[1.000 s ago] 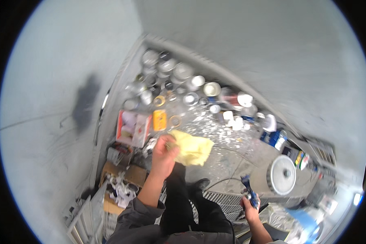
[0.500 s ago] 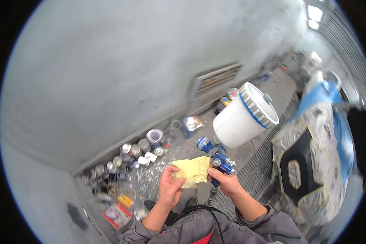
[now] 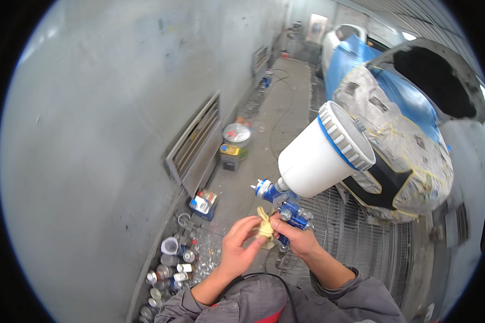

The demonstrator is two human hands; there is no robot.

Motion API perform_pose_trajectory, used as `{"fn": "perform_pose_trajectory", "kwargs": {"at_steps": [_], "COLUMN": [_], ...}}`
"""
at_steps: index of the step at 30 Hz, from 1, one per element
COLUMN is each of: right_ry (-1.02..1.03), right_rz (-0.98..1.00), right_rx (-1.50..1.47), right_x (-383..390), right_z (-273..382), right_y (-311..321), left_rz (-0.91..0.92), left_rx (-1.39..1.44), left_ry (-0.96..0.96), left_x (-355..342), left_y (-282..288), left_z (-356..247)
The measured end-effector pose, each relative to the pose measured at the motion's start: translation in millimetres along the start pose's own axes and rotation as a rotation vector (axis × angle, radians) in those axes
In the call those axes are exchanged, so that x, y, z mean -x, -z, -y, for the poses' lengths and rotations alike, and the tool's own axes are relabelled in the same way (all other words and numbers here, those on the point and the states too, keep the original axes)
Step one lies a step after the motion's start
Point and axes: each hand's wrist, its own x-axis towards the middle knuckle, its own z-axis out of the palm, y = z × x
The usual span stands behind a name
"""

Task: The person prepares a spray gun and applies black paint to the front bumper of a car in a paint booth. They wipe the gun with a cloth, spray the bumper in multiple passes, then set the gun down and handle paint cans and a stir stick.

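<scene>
My right hand (image 3: 298, 238) is wrapped round the handle of a blue spray gun (image 3: 290, 211). A large white paint cup (image 3: 311, 159) with a ribbed lid and a blue ring sits tilted on top of the gun. The gun's nozzle points to the left, and a hose fitting (image 3: 282, 252) hangs below the handle. With the fingers of my left hand (image 3: 238, 248) I grip a yellow cloth (image 3: 265, 229), bunched up beside the gun's handle. My right thumb is close against the cloth; whether it also pinches it I cannot tell.
Several cans (image 3: 170, 261) stand along the left wall. Further along are a rectangular tin (image 3: 203, 206), a yellow-topped container (image 3: 230, 156) and a round can (image 3: 237, 134), near a wall vent (image 3: 196, 140). At right, a car covered in masking paper (image 3: 425, 183) stands beside floor grating (image 3: 355, 242).
The view has swung to the right, bringing more of the car and the aisle into sight. The yellow cloth, spread out before, is now crumpled, and my left hand is closer to the gun.
</scene>
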Motion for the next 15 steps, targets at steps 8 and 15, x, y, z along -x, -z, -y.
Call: {"fn": "perform_pose_trajectory", "kwargs": {"at_steps": [8, 15], "right_ry": [0.058, 0.151], "right_rz": [-0.251, -0.382], "right_rx": [-0.049, 0.038], "right_x": [-44.9, -76.7], "right_z": [2.3, 13.3], "right_y": [-8.4, -19.8], "left_rz": [0.293, 0.323], "left_rx": [0.794, 0.802], "left_ry": [0.376, 0.477], "left_x": [-76.9, -126.5], "left_y": [16.7, 27.8], "left_z": [26.7, 52.6]}}
